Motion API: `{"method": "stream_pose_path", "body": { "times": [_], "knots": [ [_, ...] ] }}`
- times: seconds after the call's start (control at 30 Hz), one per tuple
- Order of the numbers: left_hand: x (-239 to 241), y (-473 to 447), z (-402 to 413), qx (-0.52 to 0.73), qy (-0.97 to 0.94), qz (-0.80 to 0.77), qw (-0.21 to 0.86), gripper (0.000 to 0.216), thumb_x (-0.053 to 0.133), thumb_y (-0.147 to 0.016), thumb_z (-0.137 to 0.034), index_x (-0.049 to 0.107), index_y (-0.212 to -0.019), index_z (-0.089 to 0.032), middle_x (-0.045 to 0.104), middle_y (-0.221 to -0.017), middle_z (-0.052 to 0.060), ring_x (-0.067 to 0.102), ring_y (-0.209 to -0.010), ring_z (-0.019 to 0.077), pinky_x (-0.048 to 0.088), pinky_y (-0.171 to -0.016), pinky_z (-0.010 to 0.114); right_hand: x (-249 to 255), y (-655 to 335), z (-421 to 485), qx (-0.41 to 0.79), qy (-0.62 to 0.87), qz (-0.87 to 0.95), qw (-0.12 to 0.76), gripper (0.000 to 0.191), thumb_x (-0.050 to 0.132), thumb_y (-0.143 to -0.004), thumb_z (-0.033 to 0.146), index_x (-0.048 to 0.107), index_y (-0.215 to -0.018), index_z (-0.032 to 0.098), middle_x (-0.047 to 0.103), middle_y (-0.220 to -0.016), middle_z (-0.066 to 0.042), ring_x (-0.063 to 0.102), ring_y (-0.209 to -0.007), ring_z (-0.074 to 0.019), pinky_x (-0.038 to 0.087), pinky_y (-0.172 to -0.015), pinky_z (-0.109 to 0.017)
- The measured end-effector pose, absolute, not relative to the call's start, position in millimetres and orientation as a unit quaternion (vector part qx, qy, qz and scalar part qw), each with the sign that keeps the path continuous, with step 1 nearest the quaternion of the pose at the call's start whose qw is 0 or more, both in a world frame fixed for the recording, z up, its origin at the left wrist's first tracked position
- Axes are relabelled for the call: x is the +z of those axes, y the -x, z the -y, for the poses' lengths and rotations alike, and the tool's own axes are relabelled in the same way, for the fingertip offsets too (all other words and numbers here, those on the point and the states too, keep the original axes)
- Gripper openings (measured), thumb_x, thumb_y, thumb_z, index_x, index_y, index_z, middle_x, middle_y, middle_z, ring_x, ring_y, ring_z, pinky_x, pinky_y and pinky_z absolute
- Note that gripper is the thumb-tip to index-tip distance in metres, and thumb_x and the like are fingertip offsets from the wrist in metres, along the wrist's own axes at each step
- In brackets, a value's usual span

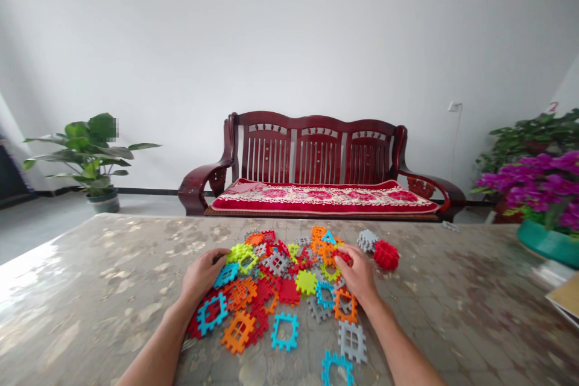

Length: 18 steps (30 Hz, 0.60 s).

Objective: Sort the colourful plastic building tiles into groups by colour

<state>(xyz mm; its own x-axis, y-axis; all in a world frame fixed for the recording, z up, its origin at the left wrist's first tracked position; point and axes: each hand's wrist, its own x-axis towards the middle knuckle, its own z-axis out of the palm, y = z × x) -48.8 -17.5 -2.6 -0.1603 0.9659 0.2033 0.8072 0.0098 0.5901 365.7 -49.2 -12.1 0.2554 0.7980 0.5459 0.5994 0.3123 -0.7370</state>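
A heap of toothed plastic building tiles in several colours lies on the table between my hands. At its left edge, my left hand (205,271) is closed, thumb and fingers curled together beside the lime-green tiles (240,254) and a blue tile (225,275); what it grips, if anything, is hidden. On the right side, my right hand (359,270) pinches a red tile (344,257) between thumb and fingers. Just past that hand stand a red stack of tiles (386,255) and a grey stack of tiles (368,240). An orange window tile (238,332) and a blue frame tile (284,332) lie nearer me.
The table (456,313) has a patterned cover. Beyond it stands a dark red wooden bench (296,157) with a red floral cushion (323,196). At right are purple flowers in a teal pot (545,244) and a cardboard-coloured item (565,295). A potted plant (97,163) stands left.
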Motion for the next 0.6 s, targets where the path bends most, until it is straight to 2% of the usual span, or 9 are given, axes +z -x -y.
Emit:
{"method": "stream_pose_path", "body": {
  "times": [0.2,0.37,0.6],
  "knots": [
    [-3,49,17,0.305,-0.637,-0.694,0.139,0.031,0.053,-0.077,-0.04,0.075,-0.098,-0.03,0.077,-0.103,-0.003,0.068,-0.099,0.0206,0.05,-0.086,0.025,-11,-351,53,0.183,0.541,0.599,0.561,0.029,0.063,-0.076,0.039,0.073,-0.095,0.02,0.071,-0.107,-0.011,0.063,-0.105,-0.0263,0.047,-0.099,-0.044],
    [-4,50,17,0.307,-0.637,-0.694,0.137,0.031,0.053,-0.078,-0.04,0.075,-0.098,-0.03,0.077,-0.103,-0.003,0.068,-0.099,0.0204,0.05,-0.087,0.025,-5,-356,58,0.128,0.546,0.579,0.592,0.027,0.062,-0.077,0.038,0.072,-0.093,0.019,0.069,-0.11,-0.013,0.062,-0.108,-0.0267,0.047,-0.099,-0.044],
    [-4,50,16,0.303,-0.636,-0.696,0.138,0.031,0.053,-0.078,-0.041,0.075,-0.098,-0.03,0.077,-0.104,-0.003,0.067,-0.099,0.0206,0.049,-0.087,0.026,-6,-367,60,0.096,0.573,0.573,0.579,0.026,0.062,-0.073,0.038,0.072,-0.089,0.019,0.072,-0.103,-0.011,0.064,-0.103,-0.0273,0.047,-0.098,-0.045]
  ]
}}
